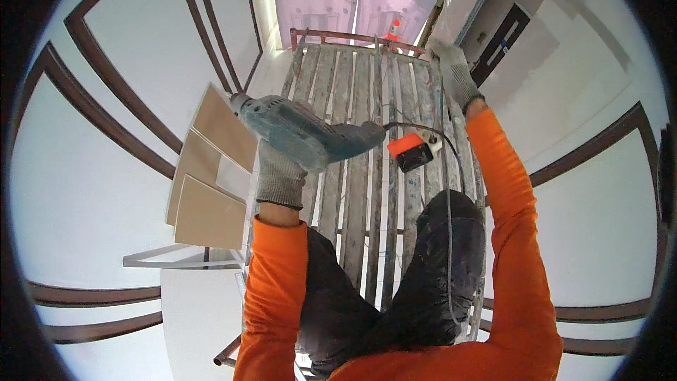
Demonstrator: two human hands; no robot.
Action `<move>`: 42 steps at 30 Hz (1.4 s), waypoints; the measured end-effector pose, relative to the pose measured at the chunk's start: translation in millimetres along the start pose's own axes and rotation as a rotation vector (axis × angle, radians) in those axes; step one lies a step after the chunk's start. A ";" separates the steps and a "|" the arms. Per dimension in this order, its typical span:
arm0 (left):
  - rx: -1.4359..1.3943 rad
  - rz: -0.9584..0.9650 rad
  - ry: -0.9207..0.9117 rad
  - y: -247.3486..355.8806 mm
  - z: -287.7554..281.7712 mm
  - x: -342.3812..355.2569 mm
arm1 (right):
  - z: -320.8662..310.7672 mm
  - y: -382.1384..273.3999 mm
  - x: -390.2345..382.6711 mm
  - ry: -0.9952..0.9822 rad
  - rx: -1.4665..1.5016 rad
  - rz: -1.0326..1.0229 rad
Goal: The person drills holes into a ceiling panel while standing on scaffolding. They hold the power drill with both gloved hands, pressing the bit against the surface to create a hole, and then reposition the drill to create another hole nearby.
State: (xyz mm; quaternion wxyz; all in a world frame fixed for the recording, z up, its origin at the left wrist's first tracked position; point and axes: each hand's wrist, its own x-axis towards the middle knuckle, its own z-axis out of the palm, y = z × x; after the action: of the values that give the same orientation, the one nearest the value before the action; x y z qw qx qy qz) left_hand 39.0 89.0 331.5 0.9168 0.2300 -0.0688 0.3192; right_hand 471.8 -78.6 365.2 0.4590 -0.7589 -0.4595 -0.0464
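My gloved left hand (281,173) is closed round a dusty blue-grey drill (303,130), held sideways with its nose at the upper left and a dark cable leaving the handle. My gloved right hand (455,70) is raised at the far right corner of the slatted scaffold platform (328,92), closed on a thin pale cord that runs up from it. An orange-and-black boxy device (412,155) lies on the slats right of the drill. Both forearms are in orange sleeves, and my dark-trousered legs are on the platform.
Beige panels (204,204) lean at the left by a metal strip (155,261). A red rail (331,37) edges the platform's far end, with an orange-and-white cone (395,29) beyond it and a pink-tinted window behind. A doorway (508,21) is at upper right; white walls with dark trim flank both sides.
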 end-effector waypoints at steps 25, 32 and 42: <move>0.169 0.170 -0.110 67.3 -25.7 -26.3 | -20.7 -202.7 261.7 0.340 -0.826 -0.823; 1.740 0.418 0.288 78.0 -1.7 -44.5 | 28.1 -233.1 239.1 0.251 -0.531 -0.722; 0.214 0.271 0.508 53.5 -4.2 -33.7 | 166.2 -141.2 128.2 -0.337 -0.522 -0.678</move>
State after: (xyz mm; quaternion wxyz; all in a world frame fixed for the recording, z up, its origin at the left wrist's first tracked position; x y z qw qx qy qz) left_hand -20.7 109.3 338.8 0.8243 0.2270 0.1668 0.4911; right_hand 382.4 150.3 425.2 0.1300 -0.6529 -0.7232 -0.1840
